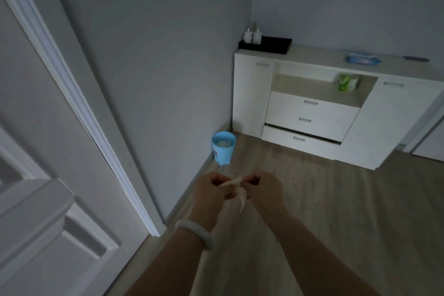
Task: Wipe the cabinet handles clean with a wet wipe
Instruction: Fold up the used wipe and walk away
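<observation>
Both my hands are held together in front of me over the floor. My left hand (210, 193) and my right hand (262, 190) each pinch one end of a crumpled white wet wipe (236, 188), part of which hangs down between them. A white cabinet (249, 101) stands against the far wall at the upper right, well away from my hands. It has metal handles: one on its left door (262, 64), one on its right door (394, 84), and three drawer handles (311, 102) in the middle. A blue wet-wipe pack (363, 59) lies on the cabinet top.
A blue waste bin (223, 148) with crumpled wipes inside stands on the floor by the wall, left of the cabinet. A white door (48, 211) is at my left. A black tray (276, 44) with small bottles sits on the cabinet; a green pack (347, 81) lies in its open shelf.
</observation>
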Tool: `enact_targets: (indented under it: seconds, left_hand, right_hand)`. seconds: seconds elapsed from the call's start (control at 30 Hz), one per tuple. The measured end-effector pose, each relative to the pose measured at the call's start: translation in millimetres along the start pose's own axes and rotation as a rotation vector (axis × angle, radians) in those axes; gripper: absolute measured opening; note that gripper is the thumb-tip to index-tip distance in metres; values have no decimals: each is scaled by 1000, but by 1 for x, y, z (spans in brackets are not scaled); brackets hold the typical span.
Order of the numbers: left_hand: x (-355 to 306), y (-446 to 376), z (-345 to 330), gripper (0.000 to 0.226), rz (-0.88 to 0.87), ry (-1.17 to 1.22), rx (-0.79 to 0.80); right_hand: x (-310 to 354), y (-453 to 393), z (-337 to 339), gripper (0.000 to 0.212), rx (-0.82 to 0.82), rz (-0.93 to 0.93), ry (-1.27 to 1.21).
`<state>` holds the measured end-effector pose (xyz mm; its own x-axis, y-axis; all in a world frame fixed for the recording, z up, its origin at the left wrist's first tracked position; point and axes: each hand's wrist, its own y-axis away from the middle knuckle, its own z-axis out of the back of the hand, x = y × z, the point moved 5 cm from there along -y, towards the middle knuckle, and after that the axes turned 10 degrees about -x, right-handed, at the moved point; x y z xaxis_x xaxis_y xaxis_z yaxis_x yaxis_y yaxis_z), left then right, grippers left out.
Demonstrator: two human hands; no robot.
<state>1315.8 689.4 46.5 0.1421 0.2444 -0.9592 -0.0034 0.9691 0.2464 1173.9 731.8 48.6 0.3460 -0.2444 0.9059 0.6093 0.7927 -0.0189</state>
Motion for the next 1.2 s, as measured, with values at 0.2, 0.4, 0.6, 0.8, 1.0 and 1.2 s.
enact_targets:
  seconds: [0.2, 0.4, 0.6, 0.8, 1.0, 1.2]
  left_hand:
    - [-15, -167, -45, 15, 18, -18, -68]
    - [-43, -314, -131, 18, 133, 108, 278]
    - [-61, -433, -194, 6, 121, -39, 144]
    - [-69, -560, -236, 7, 135, -101, -112]
    - [-77, -663, -286, 5, 192, -222, -194]
    - [-51, -757, -322, 22, 244, -388, -120]
  right_hand:
    - [-14, -174, -34, 5, -149, -54, 70]
    - [9, -315, -95, 5, 34, -112, -38]
    - [-29, -445, -96, 14, -28, -360, -205]
    - [-76, -582, -107, 8, 82, -424, -75]
    - [-87, -717, -125, 13, 283, -312, 118]
    - [-87, -806, -152, 19, 403, -257, 250]
